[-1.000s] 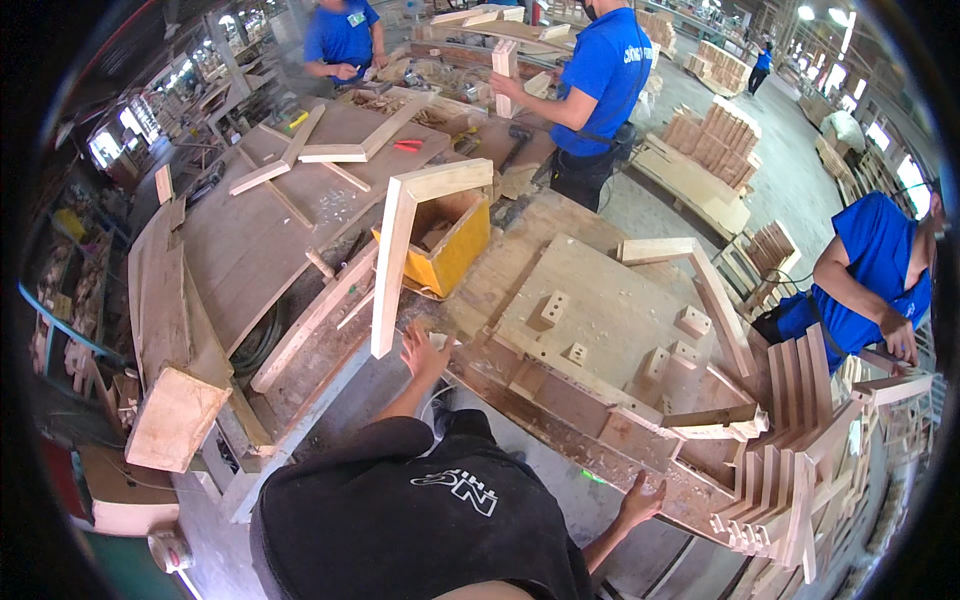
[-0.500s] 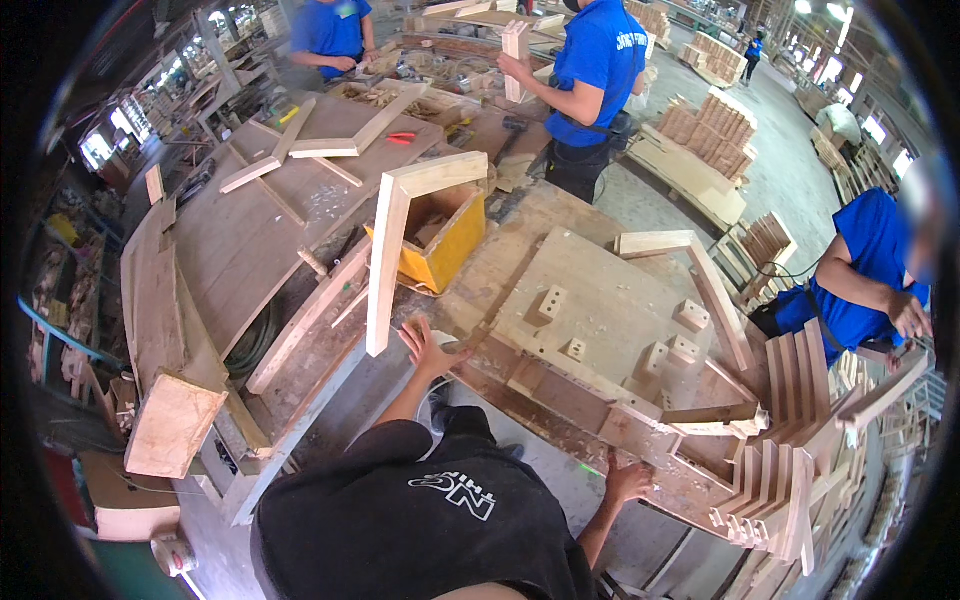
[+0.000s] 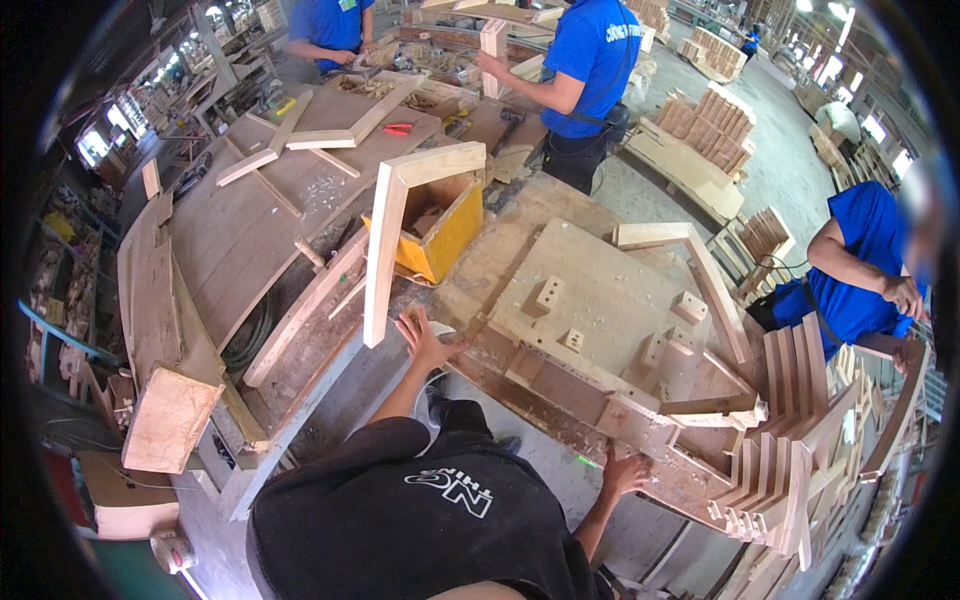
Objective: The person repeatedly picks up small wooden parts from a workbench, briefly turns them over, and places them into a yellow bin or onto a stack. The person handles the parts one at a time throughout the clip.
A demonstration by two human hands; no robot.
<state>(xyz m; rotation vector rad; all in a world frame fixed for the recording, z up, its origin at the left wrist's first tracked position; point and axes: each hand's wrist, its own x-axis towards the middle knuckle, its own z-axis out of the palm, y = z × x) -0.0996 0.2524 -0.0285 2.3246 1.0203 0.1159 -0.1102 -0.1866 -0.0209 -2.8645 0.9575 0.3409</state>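
Note:
My left hand (image 3: pixel 428 342) rests at the near edge of the workbench (image 3: pixel 465 345), fingers spread and nothing in it. Just beyond its fingertips stands an L-shaped wooden frame piece (image 3: pixel 386 250), its upper arm reaching over a yellow bin (image 3: pixel 455 235) of wood bits. Further right, my right hand (image 3: pixel 626 474) lies with fingers apart on the bench's front edge, holding nothing. In front of it is a flat wooden jig board (image 3: pixel 600 280) with several drilled blocks (image 3: pixel 548 295). Another angled frame piece (image 3: pixel 715 285) lies along the board's far right side.
Stacked angled wooden parts (image 3: pixel 775 480) crowd the bench's right end. A co-worker in blue (image 3: pixel 860 260) handles a wooden piece there; another (image 3: pixel 595 70) stands across the bench holding wood. On the left table (image 3: pixel 225 265) lie joined wooden pieces and red-handled pliers (image 3: pixel 398 129).
My hands stay nearly in place. The right co-worker's wooden piece has swung downward and outward. The co-worker across the bench has lowered the held wood and shifted slightly left.

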